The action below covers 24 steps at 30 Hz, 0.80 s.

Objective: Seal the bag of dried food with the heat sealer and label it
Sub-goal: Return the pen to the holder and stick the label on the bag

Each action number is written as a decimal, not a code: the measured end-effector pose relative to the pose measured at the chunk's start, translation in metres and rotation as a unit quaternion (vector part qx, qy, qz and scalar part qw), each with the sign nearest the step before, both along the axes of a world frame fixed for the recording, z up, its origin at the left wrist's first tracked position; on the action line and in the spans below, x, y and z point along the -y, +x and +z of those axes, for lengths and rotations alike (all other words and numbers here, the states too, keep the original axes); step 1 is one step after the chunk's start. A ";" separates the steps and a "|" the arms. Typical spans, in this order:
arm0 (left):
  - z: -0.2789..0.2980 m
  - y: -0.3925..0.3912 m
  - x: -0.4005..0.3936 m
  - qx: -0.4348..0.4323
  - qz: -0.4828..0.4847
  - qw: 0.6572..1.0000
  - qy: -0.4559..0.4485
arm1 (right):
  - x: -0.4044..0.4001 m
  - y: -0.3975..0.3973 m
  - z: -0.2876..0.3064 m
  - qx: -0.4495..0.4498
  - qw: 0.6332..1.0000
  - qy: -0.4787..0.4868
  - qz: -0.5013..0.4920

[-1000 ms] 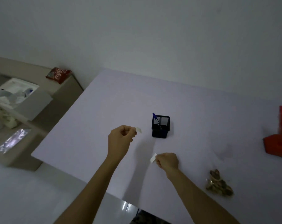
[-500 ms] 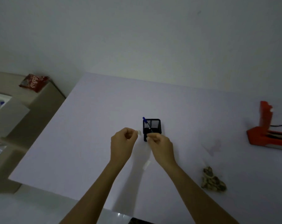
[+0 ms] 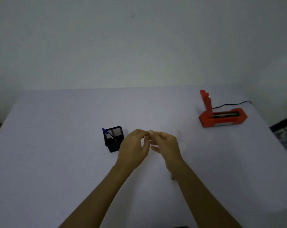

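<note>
Forearms reach up from the bottom edge over the pale desk (image 3: 57, 162), and the two hands meet above its middle. The left hand (image 3: 134, 148) and the right hand (image 3: 165, 145) pinch together on a small pale label (image 3: 150, 132) between their fingertips, each grip clamped on it; the label is mostly hidden. Just left of the left hand stands a black mesh pen cup (image 3: 114, 139) holding a blue pen (image 3: 108, 134). Farther back on the right, well apart from the hands, sits the red heat sealer (image 3: 221, 117) with its arm raised upright and a black cord (image 3: 231, 103) trailing behind. The bag cannot be made out.
</note>
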<state>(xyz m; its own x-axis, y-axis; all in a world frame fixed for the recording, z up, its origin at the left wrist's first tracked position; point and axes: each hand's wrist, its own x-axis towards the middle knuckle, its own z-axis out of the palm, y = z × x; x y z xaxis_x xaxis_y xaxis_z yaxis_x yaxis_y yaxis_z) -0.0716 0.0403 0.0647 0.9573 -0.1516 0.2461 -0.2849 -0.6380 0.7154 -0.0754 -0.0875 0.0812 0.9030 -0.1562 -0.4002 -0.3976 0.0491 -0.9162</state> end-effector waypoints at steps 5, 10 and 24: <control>-0.024 0.018 0.050 -0.073 -0.022 0.996 -0.047 | 0.067 0.005 -0.019 -0.061 0.996 0.004 -0.064; -0.056 0.038 0.088 -0.225 0.032 0.965 -0.131 | 0.114 0.015 -0.044 -0.115 0.989 0.015 -0.088; -0.112 0.061 0.137 -0.352 0.102 0.908 -0.203 | 0.161 0.057 -0.119 -0.161 0.985 -0.068 -0.006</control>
<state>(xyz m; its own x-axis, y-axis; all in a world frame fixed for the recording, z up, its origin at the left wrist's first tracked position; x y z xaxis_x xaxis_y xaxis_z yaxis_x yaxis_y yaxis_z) -0.0107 -0.0966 -0.0470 0.8968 0.0139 -0.4422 0.4293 -0.2684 0.8624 -0.0185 -0.2489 -0.0378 0.7300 -0.2386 -0.6405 -0.6691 -0.0585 -0.7409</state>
